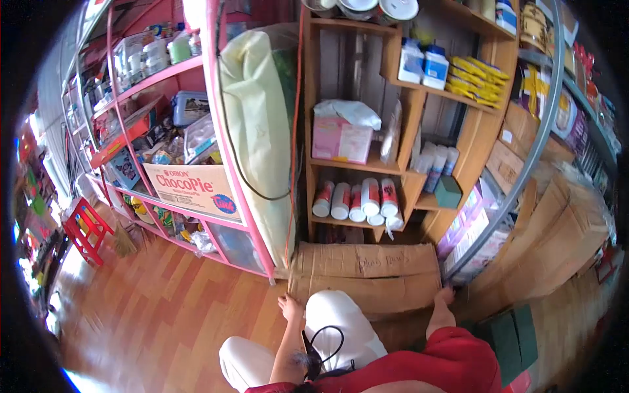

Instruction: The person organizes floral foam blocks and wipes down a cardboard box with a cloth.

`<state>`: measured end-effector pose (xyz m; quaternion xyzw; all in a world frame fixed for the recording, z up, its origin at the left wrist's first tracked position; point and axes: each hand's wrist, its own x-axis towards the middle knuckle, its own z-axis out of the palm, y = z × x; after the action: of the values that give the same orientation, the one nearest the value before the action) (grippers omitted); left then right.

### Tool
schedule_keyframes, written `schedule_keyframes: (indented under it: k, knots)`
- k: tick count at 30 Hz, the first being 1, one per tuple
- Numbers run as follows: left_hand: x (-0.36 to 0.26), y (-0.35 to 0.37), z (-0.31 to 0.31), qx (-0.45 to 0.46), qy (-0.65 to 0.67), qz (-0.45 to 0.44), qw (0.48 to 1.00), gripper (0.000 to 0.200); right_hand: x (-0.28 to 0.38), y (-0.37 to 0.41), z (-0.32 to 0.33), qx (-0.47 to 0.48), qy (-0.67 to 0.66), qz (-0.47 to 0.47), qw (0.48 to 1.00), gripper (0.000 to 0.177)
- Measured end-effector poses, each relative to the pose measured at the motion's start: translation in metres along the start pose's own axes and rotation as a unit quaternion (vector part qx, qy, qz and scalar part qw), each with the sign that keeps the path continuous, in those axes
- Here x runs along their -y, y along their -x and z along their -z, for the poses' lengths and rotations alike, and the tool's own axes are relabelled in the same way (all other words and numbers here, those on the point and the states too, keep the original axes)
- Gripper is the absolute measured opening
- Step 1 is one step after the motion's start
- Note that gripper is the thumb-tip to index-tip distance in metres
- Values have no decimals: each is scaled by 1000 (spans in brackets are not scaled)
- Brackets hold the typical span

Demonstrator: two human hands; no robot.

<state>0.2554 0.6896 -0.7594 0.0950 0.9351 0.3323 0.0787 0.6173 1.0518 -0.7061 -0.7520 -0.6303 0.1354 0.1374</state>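
Observation:
A long brown cardboard box (pixel 363 293) with handwriting on its top stands on the floor against the foot of the wooden shelf. My left hand (pixel 290 306) is at the box's left end, its fingers bent against the cardboard edge. At the opposite end, my right hand (pixel 445 296) touches the box's right edge, its fingers mostly hidden. My knees in white trousers (pixel 337 321) are bent close in front of the box.
The wooden shelf (pixel 409 124) holds bottles, rolls and yellow packets. To the left stand a pink shelf (pixel 211 85) and a red stool (pixel 88 230). Large cardboard (pixel 557 242) leans at the right, near a dark green box (pixel 508 340).

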Motion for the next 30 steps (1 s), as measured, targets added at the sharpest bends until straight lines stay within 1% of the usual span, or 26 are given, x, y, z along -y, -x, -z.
schedule_keyframes:
  k: [2, 4, 5, 7, 8, 9, 10, 12, 13, 15, 16, 18, 20, 21, 22, 24, 25, 26, 28, 29, 30]
  knots:
    - [-5, -3, 1, -3, -2, 5, 1000, 59, -27, -10, -44, -86, -45, 100, 990, 30]
    - [-10, 4, 6, 6, -14, 22, 1000, 59, -26, 19, -51, -90, 42, 114, 988, 33]
    - [-6, 5, 5, -6, -15, -2, 1000, 61, -29, 22, -59, -119, -22, 115, 986, 35]
    - [-6, 6, 4, -21, -26, -5, 999, 61, -32, 21, -74, -171, -147, 115, 967, 39]
    - [-8, 8, 1, -25, -28, -8, 999, 61, -30, 14, -77, -78, -120, 92, 985, 41]
    - [-11, 8, 0, -32, -51, 1, 998, 60, 3, 46, -37, 16, -89, 65, 994, 42]
    - [-13, 7, -1, -33, -42, 0, 999, 60, 35, 76, -11, 110, -57, 35, 992, 43]
    - [-11, 10, 3, -33, -32, 0, 999, 61, 70, 102, -28, 162, 104, 126, 973, 37]
    - [-11, 12, 5, -28, -10, 2, 1000, 61, 80, 99, -79, 41, 161, 153, 974, 33]
    - [-17, 16, 11, -17, -32, 17, 999, 60, 88, 111, -108, 2, 126, 283, 951, 31]
    - [-15, 14, 14, -12, -46, 25, 999, 59, 108, 112, -88, 81, 30, 375, 923, 32]
    - [-6, 10, 10, -13, -22, 26, 999, 58, 125, 107, -82, 168, -101, 402, 894, 38]
    - [-10, 13, 24, 13, -14, 27, 999, 58, 136, 128, -57, 240, -18, 385, 891, 41]
    - [-15, 14, 30, 25, -7, 26, 999, 58, 130, 132, -63, 231, -64, 400, 885, 40]
    - [-19, 15, 29, -23, -17, 5, 1000, 56, 130, 135, -70, 218, -112, 416, 876, 40]
    - [-30, 18, 24, -119, -35, -39, 992, 52, 129, 148, -82, 306, -144, 449, 827, 47]
    - [-39, 20, 27, -153, 31, -142, 977, 47, 131, 164, -79, 360, -193, 408, 816, 49]
    - [-54, 21, 33, -187, 101, -242, 947, 43, 138, 180, -74, 409, -241, 368, 799, 52]
    - [-91, 25, 39, -112, 182, -346, 914, 33, 146, 197, -97, 354, -392, 439, 727, 53]
    - [-102, 26, 30, -46, 193, -363, 911, 38, 146, 200, -104, 321, -458, 470, 683, 53]
    - [-112, 30, 19, -10, 174, -392, 903, 41, 144, 202, -101, 397, -481, 382, 682, 53]
